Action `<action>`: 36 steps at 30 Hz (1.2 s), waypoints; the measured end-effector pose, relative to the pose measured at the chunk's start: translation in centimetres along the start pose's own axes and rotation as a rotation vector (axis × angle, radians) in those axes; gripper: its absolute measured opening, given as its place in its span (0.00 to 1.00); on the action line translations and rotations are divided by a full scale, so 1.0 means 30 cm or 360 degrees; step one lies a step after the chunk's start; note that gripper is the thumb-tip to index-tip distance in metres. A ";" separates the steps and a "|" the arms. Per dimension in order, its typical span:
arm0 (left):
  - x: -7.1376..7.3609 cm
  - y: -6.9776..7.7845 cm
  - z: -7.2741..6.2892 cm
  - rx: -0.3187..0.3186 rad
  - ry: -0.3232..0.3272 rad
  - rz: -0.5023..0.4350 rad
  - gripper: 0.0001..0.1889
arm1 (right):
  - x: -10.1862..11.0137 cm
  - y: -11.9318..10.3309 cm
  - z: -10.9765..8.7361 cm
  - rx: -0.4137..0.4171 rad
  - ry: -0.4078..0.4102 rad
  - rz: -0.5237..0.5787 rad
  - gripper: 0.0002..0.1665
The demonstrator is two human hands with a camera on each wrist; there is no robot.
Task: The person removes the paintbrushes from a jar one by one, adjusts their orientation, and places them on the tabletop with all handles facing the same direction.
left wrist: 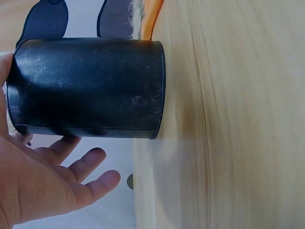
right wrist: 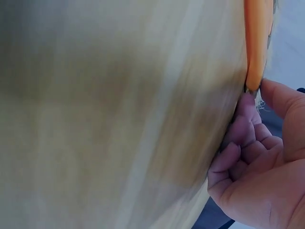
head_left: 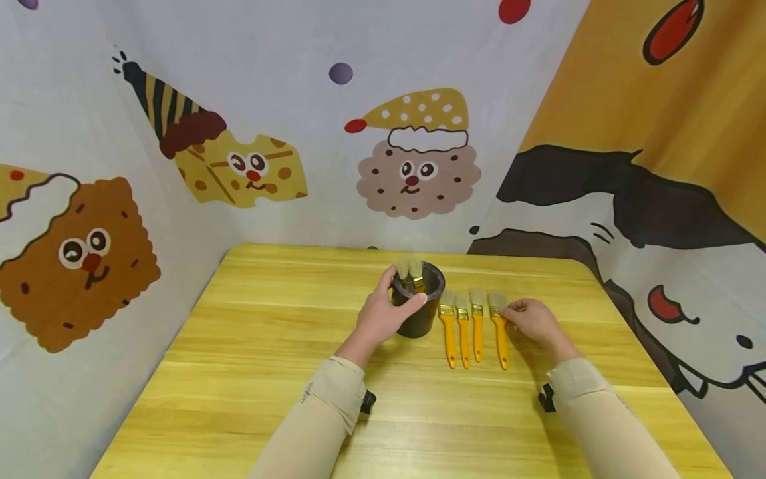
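My left hand (head_left: 382,314) holds the rim of a black cylindrical cup (head_left: 417,322), which stands upright on the table. In the left wrist view its other fingers (left wrist: 97,187) spread out beside the cup's wall. Paintbrushes (head_left: 415,267) stand in the cup, bristles up over the rim. To the right, three orange-handled paintbrushes (head_left: 464,339) lie side by side, bristles away from me. My right hand (head_left: 537,322) pinches the rightmost paintbrush (head_left: 501,338) near its metal band, thumb and finger at its edge. This brush's orange handle (right wrist: 257,45) shows in the right wrist view.
The wooden table (head_left: 251,359) reaches back to a cloth backdrop (head_left: 323,219) printed with cartoon figures. This cloth hangs along the back and both sides. Dark straps (head_left: 368,402) show at both wrists.
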State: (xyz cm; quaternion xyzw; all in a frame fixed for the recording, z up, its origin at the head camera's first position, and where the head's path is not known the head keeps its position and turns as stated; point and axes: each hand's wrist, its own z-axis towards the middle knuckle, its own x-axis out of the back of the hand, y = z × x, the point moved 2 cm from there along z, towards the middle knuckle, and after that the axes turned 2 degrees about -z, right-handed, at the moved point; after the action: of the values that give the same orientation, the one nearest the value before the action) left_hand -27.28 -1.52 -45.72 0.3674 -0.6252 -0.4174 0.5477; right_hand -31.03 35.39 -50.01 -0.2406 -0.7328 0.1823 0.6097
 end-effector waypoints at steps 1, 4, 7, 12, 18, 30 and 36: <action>0.001 -0.002 0.000 0.0000 0.0000 -0.0003 0.52 | -0.003 -0.006 -0.003 -0.0007 0.0005 0.0013 0.27; 0.005 -0.006 0.000 -0.0002 -0.0005 -0.0012 0.52 | -0.012 -0.021 -0.009 -0.0046 0.0015 0.0044 0.27; 0.007 -0.006 0.001 -0.0015 -0.0017 -0.0007 0.52 | -0.021 -0.027 -0.010 -0.0058 0.0034 0.0032 0.27; 0.007 0.000 0.001 -0.0033 -0.0039 0.0030 0.53 | -0.032 -0.021 -0.002 -0.0058 0.0043 0.0005 0.28; 0.009 -0.001 0.001 -0.0023 -0.0029 0.0040 0.53 | -0.005 -0.032 0.005 -0.0030 -0.0001 0.0012 0.35; 0.009 -0.007 0.004 0.0006 -0.0015 0.0025 0.52 | 0.036 -0.047 0.016 0.0020 -0.0050 0.0006 0.35; 0.005 -0.007 0.009 0.0008 -0.0013 0.0044 0.52 | 0.041 -0.061 0.013 0.0048 -0.0033 0.0013 0.37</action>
State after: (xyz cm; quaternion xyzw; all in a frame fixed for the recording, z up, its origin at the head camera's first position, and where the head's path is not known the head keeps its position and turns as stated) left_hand -27.58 -1.71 -45.86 0.3586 -0.6335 -0.4096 0.5499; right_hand -31.81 34.62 -48.06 -0.2325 -0.7353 0.1984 0.6049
